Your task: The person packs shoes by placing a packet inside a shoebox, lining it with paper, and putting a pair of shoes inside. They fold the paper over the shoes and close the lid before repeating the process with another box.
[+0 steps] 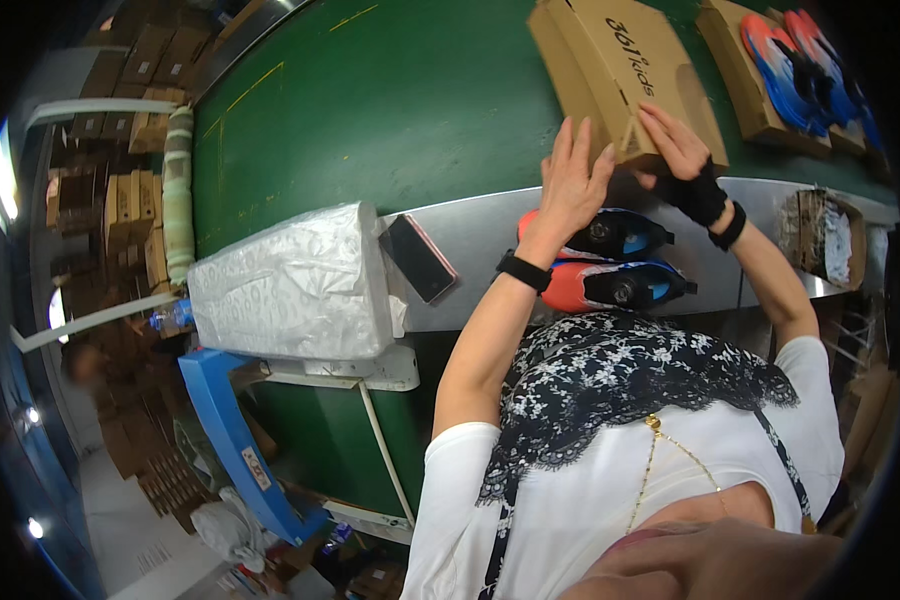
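Note:
A closed brown cardboard shoe box [620, 70] lies on the green conveyor belt [390, 110]. My left hand [573, 180] presses flat against the box's near end, fingers spread. My right hand [685, 160], in a black fingerless glove, grips the box's near corner. Below the hands, a pair of orange, blue and black shoes [615, 260] lies on the metal ledge [470, 250].
A second open box with orange and blue shoes [790, 70] sits on the belt to the right. A dark phone [418, 258] and a stack of white wrapping paper [290, 285] rest on the ledge. An open small carton [828, 238] stands at right. Stacked cartons [120, 150] fill the left.

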The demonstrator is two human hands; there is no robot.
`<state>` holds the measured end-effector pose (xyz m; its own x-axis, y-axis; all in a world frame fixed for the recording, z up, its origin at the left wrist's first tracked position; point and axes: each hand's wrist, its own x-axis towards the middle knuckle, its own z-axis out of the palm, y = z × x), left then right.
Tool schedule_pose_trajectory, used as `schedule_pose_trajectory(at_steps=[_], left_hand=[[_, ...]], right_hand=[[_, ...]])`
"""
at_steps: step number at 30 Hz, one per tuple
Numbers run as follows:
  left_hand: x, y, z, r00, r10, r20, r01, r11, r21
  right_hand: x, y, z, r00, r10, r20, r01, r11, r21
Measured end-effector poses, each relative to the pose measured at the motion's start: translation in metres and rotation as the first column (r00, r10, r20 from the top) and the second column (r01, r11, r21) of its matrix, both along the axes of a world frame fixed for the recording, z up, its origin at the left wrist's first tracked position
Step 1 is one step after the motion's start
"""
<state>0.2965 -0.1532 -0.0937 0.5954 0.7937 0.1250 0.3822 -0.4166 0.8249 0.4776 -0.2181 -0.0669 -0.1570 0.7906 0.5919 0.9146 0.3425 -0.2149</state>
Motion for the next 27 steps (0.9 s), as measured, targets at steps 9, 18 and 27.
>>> schedule_pose_trajectory(at_steps=[9,18,27], left_hand=[[-0.007,0.003,0.033,0.957,0.202,-0.21,-0.142,0.953,0.268],[-0.066,0.035,-0.023,0.951,0.309,0.027,-0.298,0.934,-0.196],[-0.132,0.043,-0.039,0.849,0.524,0.074,-0.522,0.807,0.277]], right_hand=[[0.017,-0.017,0.011,0.666,-0.192,-0.721,0.273,0.962,-0.003],[0.206,-0.082,-0.105,0.183,-0.314,-0.931,0.647,0.752,-0.127],[0.061,0.025,-0.02,0.944,-0.259,0.206,0.29,0.947,-0.135]])
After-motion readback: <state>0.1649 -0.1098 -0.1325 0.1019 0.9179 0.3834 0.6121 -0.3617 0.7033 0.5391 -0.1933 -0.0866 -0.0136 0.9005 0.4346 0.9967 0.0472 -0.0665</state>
